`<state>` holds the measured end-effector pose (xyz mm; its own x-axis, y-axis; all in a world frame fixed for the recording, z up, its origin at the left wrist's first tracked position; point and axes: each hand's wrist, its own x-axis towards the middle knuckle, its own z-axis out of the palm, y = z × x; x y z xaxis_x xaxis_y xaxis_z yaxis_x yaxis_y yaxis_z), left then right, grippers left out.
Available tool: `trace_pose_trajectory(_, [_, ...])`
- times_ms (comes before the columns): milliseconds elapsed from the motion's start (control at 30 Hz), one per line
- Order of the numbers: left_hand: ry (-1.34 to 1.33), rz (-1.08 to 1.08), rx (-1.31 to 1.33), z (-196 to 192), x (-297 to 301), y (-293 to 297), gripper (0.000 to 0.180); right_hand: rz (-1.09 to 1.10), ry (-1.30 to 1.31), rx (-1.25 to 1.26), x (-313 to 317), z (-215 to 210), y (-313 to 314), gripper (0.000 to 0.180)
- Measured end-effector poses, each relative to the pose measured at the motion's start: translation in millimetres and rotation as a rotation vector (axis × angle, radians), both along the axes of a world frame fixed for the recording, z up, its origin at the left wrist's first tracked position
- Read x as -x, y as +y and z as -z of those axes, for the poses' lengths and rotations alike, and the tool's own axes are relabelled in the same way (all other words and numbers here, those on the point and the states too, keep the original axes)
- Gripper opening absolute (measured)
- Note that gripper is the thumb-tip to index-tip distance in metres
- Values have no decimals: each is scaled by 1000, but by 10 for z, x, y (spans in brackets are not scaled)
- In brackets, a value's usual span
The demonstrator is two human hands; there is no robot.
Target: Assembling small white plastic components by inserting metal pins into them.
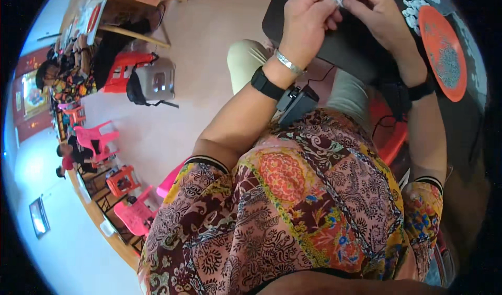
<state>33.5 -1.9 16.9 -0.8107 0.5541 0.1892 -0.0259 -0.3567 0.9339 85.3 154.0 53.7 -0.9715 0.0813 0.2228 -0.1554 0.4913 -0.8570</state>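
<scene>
- Head view: I find the small white piece (335, 1) at one o'clock in my picture, held up over the dark surface (361, 52).
- The hands meet on it: the left hand (312, 14) and the right hand (377, 20) both pinch it with thumb and fingers, fingertips nearly touching. Its exact outline is too small and covered for me to tell.
- I judge it very light, probably stiff plastic, with thin parts that could bend or snap under a hard squeeze.
- If it is as smooth as it looks, I expect it to slip; I'd pinch its thickest part from opposite sides, leaving thin ends free.
- At three o'clock from it lie more white pieces (411, 10); at four o'clock sits an orange plate (432, 18) of tiny grey bits (448, 65), likely loose and easily scattered if the rim is knocked.
</scene>
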Motion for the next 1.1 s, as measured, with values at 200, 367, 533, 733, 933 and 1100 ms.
trace_pose_trajectory(200, [-66,48,75,50,68,-113,12,33,149,-260,102,230,41,20])
trace_pose_trajectory(367, [92,109,107,42,15,-116,11,68,165,-240,50,273,20,19])
trace_pose_trajectory(533, [-19,92,129,25,15,-175,11,61,105,-221,32,149,-41,19])
trace_pose_trajectory(733, [-31,64,68,68,35,-162,11,62,53,-185,38,157,-11,20])
trace_pose_trajectory(933, [-26,94,149,46,47,-108,12,128,233,-174,63,224,100,18])
trace_pose_trajectory(1100, [-21,10,138,48,97,-176,11,96,76,-87,136,201,189,26])
